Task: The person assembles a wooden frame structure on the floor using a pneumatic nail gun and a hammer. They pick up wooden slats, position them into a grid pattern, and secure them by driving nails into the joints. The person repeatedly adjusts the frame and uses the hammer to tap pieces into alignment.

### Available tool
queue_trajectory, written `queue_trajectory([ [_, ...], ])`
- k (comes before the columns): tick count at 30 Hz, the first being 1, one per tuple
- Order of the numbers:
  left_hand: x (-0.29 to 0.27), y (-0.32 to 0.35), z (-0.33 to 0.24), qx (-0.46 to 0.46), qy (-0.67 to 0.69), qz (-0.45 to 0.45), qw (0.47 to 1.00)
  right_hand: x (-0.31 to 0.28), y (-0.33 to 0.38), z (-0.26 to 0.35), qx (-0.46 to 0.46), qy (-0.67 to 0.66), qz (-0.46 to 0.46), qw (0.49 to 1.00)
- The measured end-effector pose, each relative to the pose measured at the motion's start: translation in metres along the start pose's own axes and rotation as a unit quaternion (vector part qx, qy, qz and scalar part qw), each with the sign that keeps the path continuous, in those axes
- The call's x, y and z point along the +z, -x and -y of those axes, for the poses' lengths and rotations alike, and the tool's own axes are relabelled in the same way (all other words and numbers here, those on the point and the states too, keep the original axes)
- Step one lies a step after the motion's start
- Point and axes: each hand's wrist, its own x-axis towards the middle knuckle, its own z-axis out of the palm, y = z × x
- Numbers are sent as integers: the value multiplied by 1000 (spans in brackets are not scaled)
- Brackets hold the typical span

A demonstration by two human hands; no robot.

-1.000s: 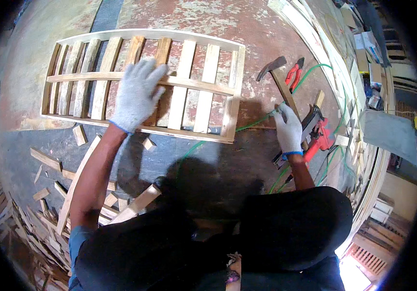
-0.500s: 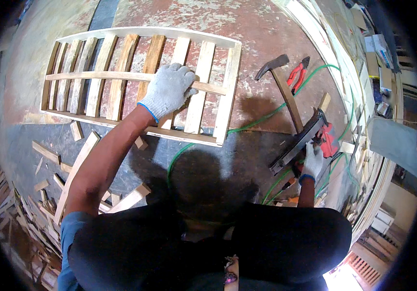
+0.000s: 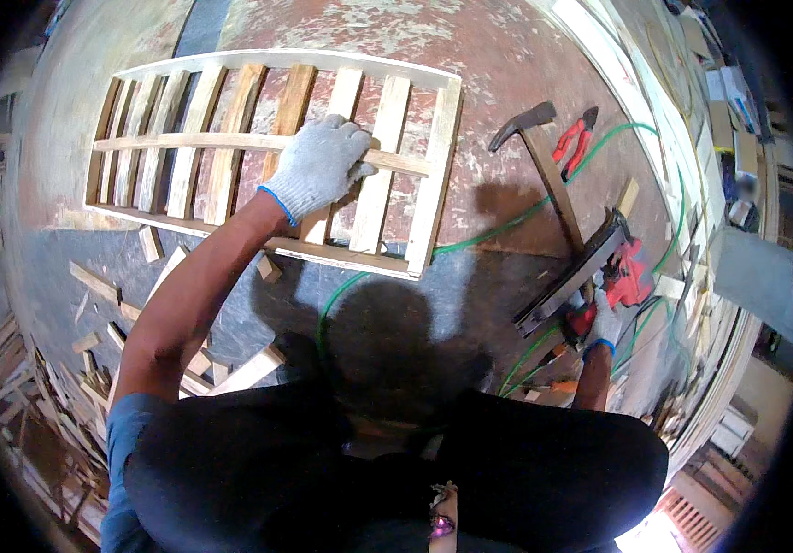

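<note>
A rectangular slatted wooden frame [image 3: 442,175] lies on the floor to the left, with a long thin strip [image 3: 184,141] running across its slats. My left hand [image 3: 323,157], in a pale knitted glove with a blue cuff, is closed over that strip near its right end. At the right, my gloved right hand [image 3: 606,323] is wrapped round the grip of a red and black nail gun [image 3: 631,274]. The gun's long dark magazine [image 3: 567,281] slants down to the left. Part of the grip is hidden by my fingers.
A claw hammer [image 3: 551,180] and red-handled pliers [image 3: 575,143] lie beyond the nail gun. A green air hose [image 3: 498,227] winds across the floor. Wood offcuts [image 3: 92,284] are scattered at the left, and long boards [image 3: 617,64] line the right side.
My right hand has shifted slightly down and to the right at the nail gun, whose red body has turned a little. My left hand keeps its place on the strip.
</note>
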Motion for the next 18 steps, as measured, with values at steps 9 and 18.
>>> queue_trajectory([
  [9,3,0,1,7,61,-45,997,-34,-39,29,157,-196,238,938],
  [18,7,8,4,17,44,-37,998,0,66,108,125,-207,240,940],
])
